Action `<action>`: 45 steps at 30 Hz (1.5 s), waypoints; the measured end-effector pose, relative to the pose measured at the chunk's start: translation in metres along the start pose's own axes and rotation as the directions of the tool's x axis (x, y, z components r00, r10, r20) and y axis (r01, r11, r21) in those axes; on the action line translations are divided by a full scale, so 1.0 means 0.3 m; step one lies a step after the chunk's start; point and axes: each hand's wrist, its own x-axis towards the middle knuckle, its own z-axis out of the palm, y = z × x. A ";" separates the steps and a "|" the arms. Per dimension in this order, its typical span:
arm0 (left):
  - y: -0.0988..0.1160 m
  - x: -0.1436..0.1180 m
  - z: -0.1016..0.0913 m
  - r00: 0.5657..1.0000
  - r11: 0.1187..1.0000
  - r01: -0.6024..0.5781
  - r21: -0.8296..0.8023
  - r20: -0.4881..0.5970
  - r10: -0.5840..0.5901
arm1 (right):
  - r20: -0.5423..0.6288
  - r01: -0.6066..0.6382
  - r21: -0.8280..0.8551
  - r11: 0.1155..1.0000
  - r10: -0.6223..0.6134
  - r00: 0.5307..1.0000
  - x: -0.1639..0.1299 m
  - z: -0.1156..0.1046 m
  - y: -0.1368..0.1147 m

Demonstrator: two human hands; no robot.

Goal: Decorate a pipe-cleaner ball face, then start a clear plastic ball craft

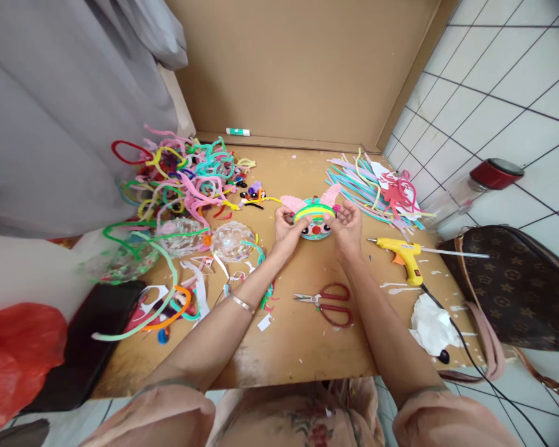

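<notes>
Both hands are on a little pipe-cleaner face [314, 214] over the middle of the table [279, 360], beyond the scissors [317, 300] — can't tell if it's touching the wood. It's got pink ears, green and yellow stripes, dark eyes and a red nose. Left hand [289, 232] has its side pinched, thumb on the front, fingers curled round behind. Right hand [347, 228] does the same on the other side, thumb by the eye, fingers a bit more spread.

On the writing front: the brown bag [522, 279] at the right has what looks like an LV-style monogram all over. The yellow glue gun [407, 249] has small markings on the barrel, too tiny to make out. Same with the green-and-white tube [238, 132] lying by the cardboard panel [289, 68] — blurry label.

Scissors are red-handled, blades pointing left. Big tangle of coloured pipe cleaners [186, 177] on the left, a clear plastic ball [233, 241] just in front of it, and a straight bundle [354, 186] past the right hand. Crumpled white tissue [432, 326] sits near the gun's cord.
</notes>
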 end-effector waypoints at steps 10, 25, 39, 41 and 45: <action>-0.014 -0.004 0.000 0.999 0.995 -0.040 0.095 0.008 0.039 | -0.032 -0.021 -0.047 0.999 0.020 0.999 -0.013 0.016 -0.007; -0.022 -0.007 -0.003 0.998 0.995 -0.060 0.080 0.023 0.059 | 0.011 -0.006 -0.063 0.998 0.006 1.000 -0.006 0.012 0.001; -0.030 0.000 -0.006 0.997 0.991 -0.069 0.111 0.032 0.066 | -0.036 -0.014 -0.026 1.000 0.013 0.999 -0.001 0.009 0.004; -0.033 0.000 -0.004 0.997 0.991 -0.074 0.111 0.030 0.071 | -0.034 -0.001 -0.042 0.999 0.000 0.999 -0.004 0.009 0.007; -0.032 -0.001 -0.003 0.997 0.993 -0.068 0.095 0.040 0.064 | -0.029 0.007 -0.048 0.999 -0.008 1.000 -0.003 0.008 0.005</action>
